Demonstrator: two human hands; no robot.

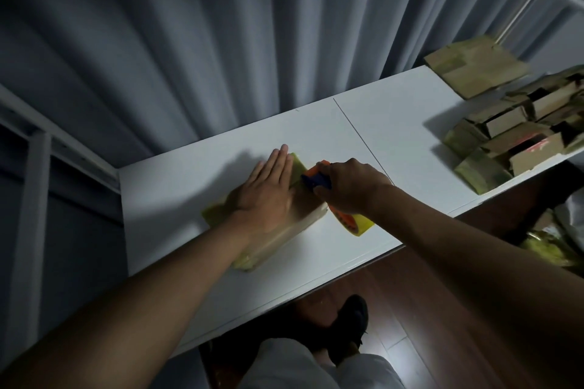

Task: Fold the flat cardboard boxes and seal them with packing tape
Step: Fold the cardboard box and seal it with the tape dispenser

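On the white worktop (196,186) the left hand (268,193) pressed flat, fingers straight, on the cardboard box (284,230), while the right hand (350,186) gripped the tape dispenser (319,181) at its far right edge.

Home packing corner: white table (221,262), grey curtains (189,41), stacked boxes (518,142).
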